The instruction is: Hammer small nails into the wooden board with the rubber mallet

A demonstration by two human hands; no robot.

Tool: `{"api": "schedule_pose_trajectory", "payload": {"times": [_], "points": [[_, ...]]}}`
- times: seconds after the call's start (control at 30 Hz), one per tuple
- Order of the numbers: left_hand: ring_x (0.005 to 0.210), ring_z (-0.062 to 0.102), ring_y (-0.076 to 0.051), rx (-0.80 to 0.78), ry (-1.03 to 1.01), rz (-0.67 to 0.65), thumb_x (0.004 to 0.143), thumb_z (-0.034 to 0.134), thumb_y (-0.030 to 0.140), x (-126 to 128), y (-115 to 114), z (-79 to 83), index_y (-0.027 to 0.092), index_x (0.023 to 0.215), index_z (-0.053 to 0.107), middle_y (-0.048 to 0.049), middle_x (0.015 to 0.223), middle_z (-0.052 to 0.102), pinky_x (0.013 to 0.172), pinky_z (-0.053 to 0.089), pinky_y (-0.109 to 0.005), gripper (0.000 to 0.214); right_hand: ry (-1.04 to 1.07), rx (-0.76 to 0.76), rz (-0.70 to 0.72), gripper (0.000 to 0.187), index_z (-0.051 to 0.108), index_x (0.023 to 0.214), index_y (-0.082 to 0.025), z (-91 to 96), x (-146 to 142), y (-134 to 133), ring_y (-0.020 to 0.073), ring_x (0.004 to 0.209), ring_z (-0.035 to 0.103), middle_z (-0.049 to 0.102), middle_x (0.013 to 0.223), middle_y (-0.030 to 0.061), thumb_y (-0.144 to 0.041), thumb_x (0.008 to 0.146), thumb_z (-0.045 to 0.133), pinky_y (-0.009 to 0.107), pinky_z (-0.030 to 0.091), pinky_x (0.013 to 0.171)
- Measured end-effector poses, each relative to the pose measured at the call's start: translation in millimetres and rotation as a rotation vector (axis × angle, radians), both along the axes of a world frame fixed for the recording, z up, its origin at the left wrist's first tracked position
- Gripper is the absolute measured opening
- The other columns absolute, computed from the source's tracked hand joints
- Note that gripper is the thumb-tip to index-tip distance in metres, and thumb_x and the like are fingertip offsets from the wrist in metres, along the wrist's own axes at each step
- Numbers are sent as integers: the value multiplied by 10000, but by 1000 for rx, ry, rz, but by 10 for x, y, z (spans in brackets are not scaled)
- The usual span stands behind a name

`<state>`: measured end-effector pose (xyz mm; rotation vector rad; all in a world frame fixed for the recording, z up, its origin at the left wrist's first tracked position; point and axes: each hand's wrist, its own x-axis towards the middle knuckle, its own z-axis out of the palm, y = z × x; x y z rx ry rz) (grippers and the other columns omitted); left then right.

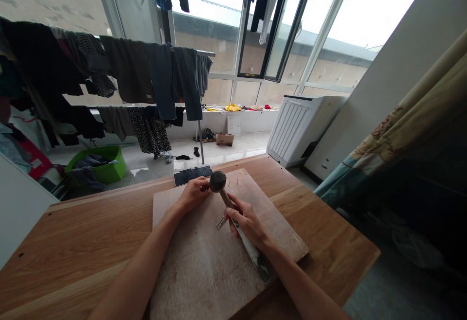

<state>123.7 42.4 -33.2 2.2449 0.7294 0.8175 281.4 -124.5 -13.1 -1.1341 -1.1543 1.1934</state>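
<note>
My right hand (242,218) is closed around the handle of a hammer with a round black head (218,181). The hammer slants over a pale wooden board (204,261), its worn whitish handle end pointing back toward my right forearm. At the board's far side my left hand (195,194) has its fingers pinched together beside the hammer head; what they hold, if anything, is hidden. A few loose nails (221,222) show just left of my right fingers. Beyond the hammer head, small nails (237,182) stand up from the board.
The board lies on a brown wooden table (91,232). A dark phone (192,175) rests past the board's far edge. Behind the table are a laundry rack with clothes (160,77), a green basin (109,167) and a white washing machine (301,128). A curtain (394,135) hangs at right.
</note>
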Motion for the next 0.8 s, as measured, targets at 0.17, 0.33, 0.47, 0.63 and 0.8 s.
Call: {"api": "schedule_pose_trajectory", "payload": {"times": [0.17, 0.33, 0.47, 0.63, 0.8], "points": [[642, 499, -111, 22, -1, -10, 782, 570, 188, 8, 12, -31, 146, 690, 644, 5, 736, 522, 587, 367, -220, 125, 28, -6, 27, 554, 500, 1382, -169, -19, 24, 12, 50, 330, 466, 612, 768, -32, -338, 860, 572, 177, 325, 283], [646, 505, -118, 44, 49, 4, 772, 616, 245, -33, 7, 42, 159, 756, 615, 7, 772, 521, 593, 393, -235, 88, 67, -9, 22, 556, 512, 1358, -154, -16, 66, 18, 55, 337, 470, 663, 802, 4, -352, 848, 606, 185, 336, 291], [665, 516, -133, 123, 141, 19, 775, 651, 291, -57, -109, 297, 175, 843, 599, 0, 810, 552, 609, 416, -256, 145, 155, 38, -92, 484, 544, 1293, -175, 41, 91, -2, 43, 334, 430, 645, 791, -8, -362, 851, 605, 178, 303, 285], [726, 568, -152, 193, 402, -233, 770, 648, 252, 149, -481, 585, 191, 867, 651, -21, 872, 619, 632, 424, -261, 115, 177, 61, -224, 280, 596, 1025, -180, 131, 152, -6, 36, 346, 413, 609, 771, -25, -384, 833, 609, 172, 291, 287], [840, 596, -203, 323, 566, -276, 740, 650, 217, 401, -734, 514, 175, 840, 669, -57, 916, 615, 725, 463, -299, 110, 139, 55, -276, 245, 591, 954, -176, 166, 202, -1, 59, 348, 403, 543, 595, -59, -387, 829, 601, 181, 294, 324]]}}
